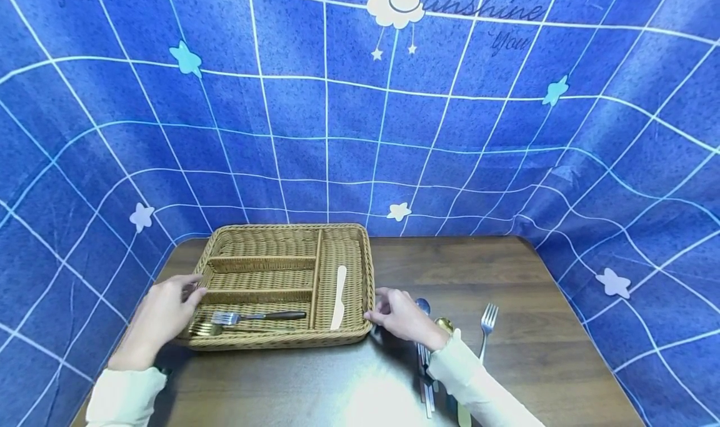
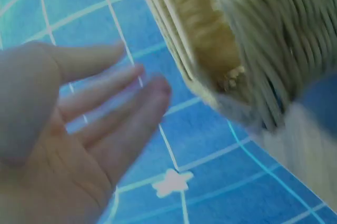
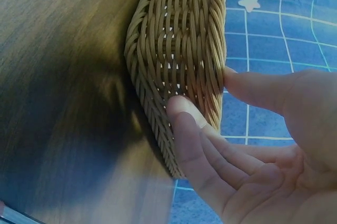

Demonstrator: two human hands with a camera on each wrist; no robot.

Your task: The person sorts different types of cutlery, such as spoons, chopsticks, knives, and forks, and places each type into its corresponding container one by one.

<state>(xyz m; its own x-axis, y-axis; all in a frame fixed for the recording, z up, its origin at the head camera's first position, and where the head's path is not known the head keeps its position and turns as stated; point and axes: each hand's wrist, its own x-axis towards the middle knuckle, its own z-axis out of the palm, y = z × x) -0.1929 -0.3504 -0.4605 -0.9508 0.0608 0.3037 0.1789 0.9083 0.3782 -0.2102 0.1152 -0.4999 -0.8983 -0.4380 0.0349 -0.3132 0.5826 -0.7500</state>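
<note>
A wicker cutlery basket (image 1: 315,338) with dividers sits on the wooden table. My left hand (image 1: 165,314) is beside its left end; in the left wrist view that hand (image 2: 89,113) is blurred, its fingers extended and apart from the basket's wall (image 2: 279,39). At the right end, my right hand (image 1: 402,314) holds the basket's side. The right wrist view has this hand (image 3: 247,155) with its thumb at the rim and fingertips against the woven outer wall (image 3: 174,39). A dark-handled fork (image 1: 270,316) and gold forks (image 1: 207,329) lie in the front compartment, a cream knife (image 1: 339,299) in the right one.
Right of the basket, a silver fork (image 1: 488,324), a gold spoon (image 1: 444,324) and other cutlery lie on the table (image 1: 450,261), partly hidden by my right arm. A blue gridded cloth (image 1: 349,114) with stars surrounds the table's back and sides.
</note>
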